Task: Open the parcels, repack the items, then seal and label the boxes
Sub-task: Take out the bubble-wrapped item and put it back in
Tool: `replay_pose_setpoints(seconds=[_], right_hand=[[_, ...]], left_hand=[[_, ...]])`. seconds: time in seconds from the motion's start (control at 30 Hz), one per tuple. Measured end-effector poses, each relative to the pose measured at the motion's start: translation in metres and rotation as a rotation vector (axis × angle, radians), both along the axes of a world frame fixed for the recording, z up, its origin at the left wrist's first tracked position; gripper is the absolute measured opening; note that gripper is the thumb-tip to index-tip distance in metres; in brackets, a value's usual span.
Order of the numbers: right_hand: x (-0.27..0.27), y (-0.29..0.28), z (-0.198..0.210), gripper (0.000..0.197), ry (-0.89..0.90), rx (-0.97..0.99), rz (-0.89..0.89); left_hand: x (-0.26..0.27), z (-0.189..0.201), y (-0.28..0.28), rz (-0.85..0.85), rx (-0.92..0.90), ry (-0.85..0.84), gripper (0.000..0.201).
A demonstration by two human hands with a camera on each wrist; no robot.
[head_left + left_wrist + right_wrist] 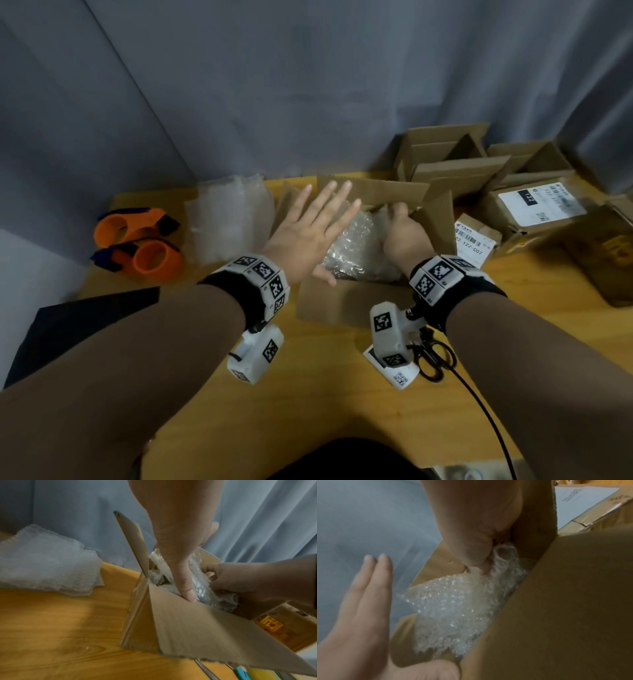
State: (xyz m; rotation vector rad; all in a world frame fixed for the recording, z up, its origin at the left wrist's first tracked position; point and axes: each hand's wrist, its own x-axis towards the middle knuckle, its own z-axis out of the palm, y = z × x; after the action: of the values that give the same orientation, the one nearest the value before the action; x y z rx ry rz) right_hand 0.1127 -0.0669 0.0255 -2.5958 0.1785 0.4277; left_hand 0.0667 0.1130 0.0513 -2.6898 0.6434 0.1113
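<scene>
We held our left hand flat over the open box while our right hand gripped the bubble wrap inside.

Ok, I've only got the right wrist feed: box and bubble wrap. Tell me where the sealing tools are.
Observer: Two orange tape dispensers lie at the left of the table, beyond the left hand.
Operator: Locate the scissors.
Observer: The scissors, black, lie in front of the open box, nearer the person.
Operator: Report spare padding.
Observer: A loose bubble wrap pile sits between the dispensers and the box.
</scene>
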Motion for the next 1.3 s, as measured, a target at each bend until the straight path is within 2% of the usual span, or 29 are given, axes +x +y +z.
replay_pose_setpoints(seconds=[0.13, 0.2, 0.23, 0.3, 0.37, 0.47, 0.63, 0.7, 0.87, 1.03, 1.13, 1.3], right_hand=[[0.001, -0.002, 0.0, 0.037, -0.087, 0.006, -0.029], [0.0, -0.002, 0.004, 0.043, -0.25, -0.137, 0.112], [-0.001, -0.002, 0.007, 0.048, -0.276, -0.193, 0.268], [-0.006, -0.003, 0.01, 0.059, -0.128, -0.233, 0.582], [-0.011, -0.007, 0.006, 0.07, 0.121, -0.324, 0.72], [-0.014, -0.014, -0.007, 0.077, 0.272, -0.487, 0.732], [-0.019, -0.01, 0.004, 0.072, 0.332, -0.572, 0.716], [-0.018, -0.008, 0.008, 0.071, 0.323, -0.607, 0.748], [-0.01, -0.021, -0.003, 0.083, 0.242, -0.578, 0.755], [-0.01, -0.036, 0.005, 0.069, 0.109, -0.565, 0.811], [-0.013, -0.03, 0.004, 0.065, 0.147, -0.553, 0.815], [-0.011, -0.026, -0.003, 0.056, 0.123, -0.501, 0.783]], left_hand=[[0.012, -0.002, -0.004, -0.171, 0.07, 0.21, 0.096], [0.018, -0.007, -0.006, -0.121, 0.114, 0.361, 0.085], [0.02, -0.009, -0.007, -0.074, 0.13, 0.432, 0.086], [0.021, -0.014, -0.011, -0.007, 0.139, 0.523, 0.095], [0.02, -0.021, -0.014, 0.035, 0.113, 0.568, 0.107], [0.018, -0.026, -0.021, 0.09, 0.081, 0.613, 0.117], [0.017, -0.031, -0.023, 0.116, 0.002, 0.654, 0.12], [0.018, -0.033, -0.023, 0.139, 0.01, 0.659, 0.121], [0.019, -0.031, -0.029, 0.195, 0.054, 0.627, 0.118], [0.016, -0.035, -0.028, 0.337, -0.02, 0.662, 0.125], [0.01, -0.036, -0.019, 0.359, -0.049, 0.657, 0.115], [-0.003, -0.028, -0.018, 0.123, -0.098, 0.499, 0.083]])
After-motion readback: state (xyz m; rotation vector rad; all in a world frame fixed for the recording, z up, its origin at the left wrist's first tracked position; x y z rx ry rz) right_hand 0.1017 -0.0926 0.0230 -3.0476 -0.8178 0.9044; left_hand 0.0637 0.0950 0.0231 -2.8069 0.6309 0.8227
